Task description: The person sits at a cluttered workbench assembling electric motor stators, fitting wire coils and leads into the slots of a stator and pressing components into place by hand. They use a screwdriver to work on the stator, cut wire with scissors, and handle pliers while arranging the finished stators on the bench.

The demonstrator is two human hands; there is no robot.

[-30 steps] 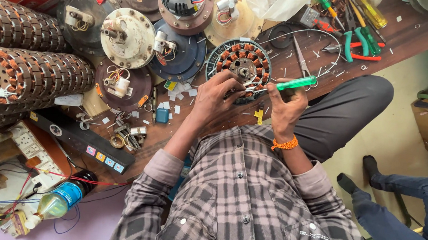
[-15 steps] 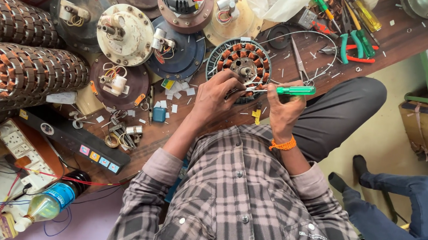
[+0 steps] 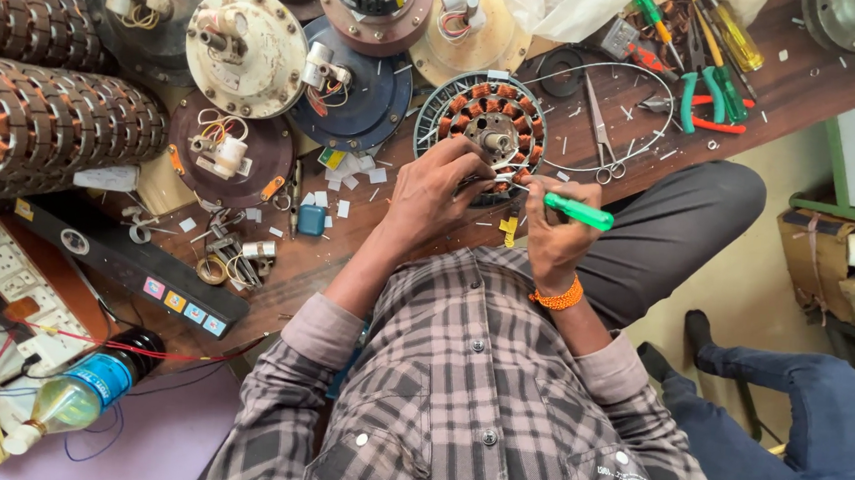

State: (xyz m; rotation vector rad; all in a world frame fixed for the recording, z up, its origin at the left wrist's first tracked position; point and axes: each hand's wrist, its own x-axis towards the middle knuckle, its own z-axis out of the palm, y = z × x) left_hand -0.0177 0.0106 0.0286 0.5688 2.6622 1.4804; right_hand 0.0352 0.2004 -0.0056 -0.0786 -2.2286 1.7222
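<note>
A round fan motor stator (image 3: 483,126), ringed with copper-coloured windings, lies flat on the wooden tabletop (image 3: 799,91) close to its near edge, directly in front of the person. The left hand (image 3: 434,192) rests on the stator's near rim, fingers (image 3: 468,163) curled and pressed down onto the windings. The right hand (image 3: 552,224) sits just right of the stator, fingers closed around a green-handled screwdriver (image 3: 578,211). The tool's long axis runs roughly left to right, along the tabletop's near edge; its handle points right and its thin metal shaft points left toward the stator's near-right rim, meeting it just beside the left fingertips. Both hands are equally near the stator, the left on it, the right reaching it only through the tool.

Farther out, scissors (image 3: 602,142) lie right of the stator inside a loop of wire. Pliers with red and green handles (image 3: 703,99) lie toward the far right edge. Other motor housings crowd the far side, and a stack of laminated cores (image 3: 45,118) fills the left end.
</note>
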